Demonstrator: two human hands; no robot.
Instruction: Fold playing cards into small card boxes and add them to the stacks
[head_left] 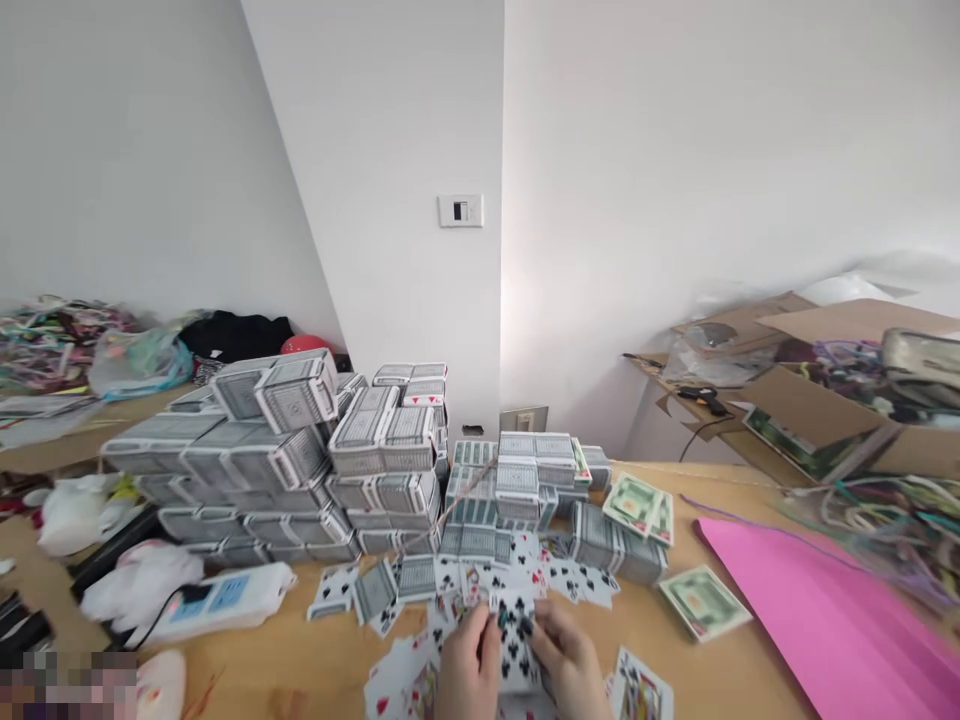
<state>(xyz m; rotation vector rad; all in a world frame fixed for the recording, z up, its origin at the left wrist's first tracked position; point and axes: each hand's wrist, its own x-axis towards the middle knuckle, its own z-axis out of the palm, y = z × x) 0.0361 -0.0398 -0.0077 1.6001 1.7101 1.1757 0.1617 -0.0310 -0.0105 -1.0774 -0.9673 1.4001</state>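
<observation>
A playing card [514, 640] with black club pips faces me at the bottom centre, pinched from both sides. My left hand [471, 660] grips its left edge, and my right hand [564, 655] closes on its right edge. Whether more cards lie behind it I cannot tell. Loose cards [401, 670] are spread face up on the table left of and below my hands. Past my fingers lies another scatter of face-up cards [577, 578]. A face card [640, 688] rests just right of my right hand.
Grey-backed card decks [259, 455] are stacked high at left and centre. Green-backed cards [705, 602] lie at right beside a pink sheet [817, 620]. A power strip [225, 600] sits at left. Open cardboard boxes [855, 400] and a glue gun [702, 400] stand at far right.
</observation>
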